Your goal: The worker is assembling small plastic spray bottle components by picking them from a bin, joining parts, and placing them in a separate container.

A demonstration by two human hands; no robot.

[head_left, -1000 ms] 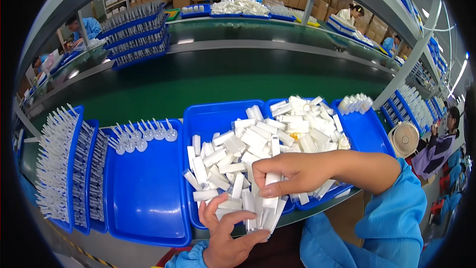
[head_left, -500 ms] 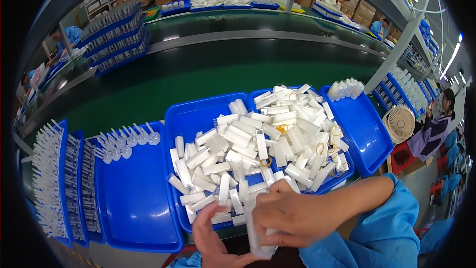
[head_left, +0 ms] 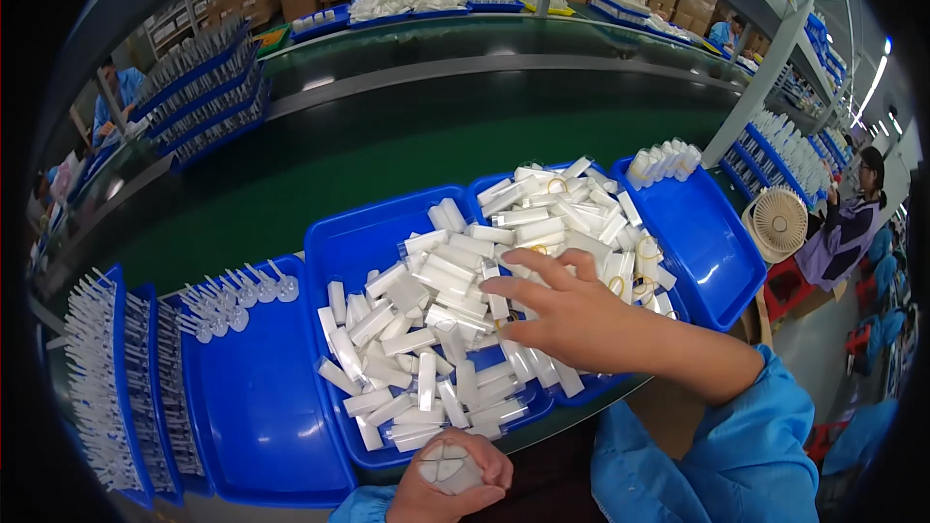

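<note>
Near the lower edge, my left hand (head_left: 494,460) is closed around a bundle of white tubes (head_left: 448,468); their rounded ends face up, pressed together. My right hand (head_left: 581,315) reaches over the heap with fingers spread, its fingertips beside the loose white tubes (head_left: 446,276). Whether they touch a tube cannot be made out. These pale, boxy tubes with clear ends lie jumbled in a blue tray (head_left: 325,228) and in a second blue tray (head_left: 481,184) to its right. A few yellow rubber bands (head_left: 616,285) lie among them.
At left, a blue tray (head_left: 262,426) holds clear stemmed parts (head_left: 254,289) along its far end, beside stacked full trays (head_left: 97,378). At right, another blue tray (head_left: 712,271) holds upright white bundles (head_left: 664,163). A fan (head_left: 778,221) and co-workers are farther off.
My right hand has left the bundle and moved forward over the heap, its fingers opening. The left hand keeps the bundle, now turned with its ends up. The view has shifted slightly.
</note>
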